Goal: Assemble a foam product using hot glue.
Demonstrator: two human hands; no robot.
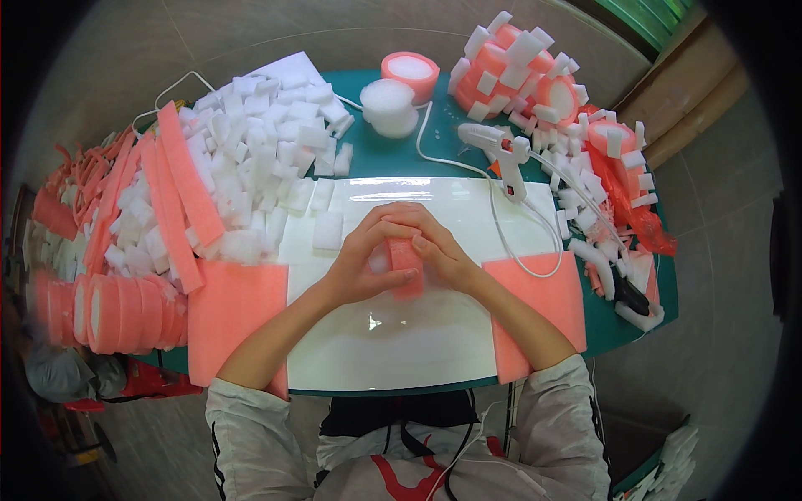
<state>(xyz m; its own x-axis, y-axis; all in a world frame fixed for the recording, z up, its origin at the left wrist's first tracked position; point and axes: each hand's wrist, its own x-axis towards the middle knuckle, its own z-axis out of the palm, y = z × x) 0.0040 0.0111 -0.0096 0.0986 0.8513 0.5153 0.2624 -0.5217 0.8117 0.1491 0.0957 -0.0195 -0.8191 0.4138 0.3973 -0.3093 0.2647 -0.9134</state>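
Observation:
Over the middle of the glossy white board (pixel 434 351), my left hand (pixel 365 255) and my right hand (pixel 436 247) are cupped together around a pink foam strip (pixel 406 265). A bit of white foam shows inside the left hand's curve, apparently with the strip against it. My left thumb lies across the pink foam and my right thumb presses its upper part. Several fingertips are hidden behind the piece, where the hands overlap. Beyond the hands to the right, a white glue gun (pixel 501 154) stands with its cable looping over the board.
White foam blocks (pixel 259 142) are heaped at the left, with long pink strips (pixel 188 175) on them. Pink-and-white foam rolls (pixel 125 313) line the left edge. A pink-wrapped round (pixel 409 68) and studded foam pieces (pixel 510 71) sit behind. Black-handled scissors (pixel 631 294) lie right.

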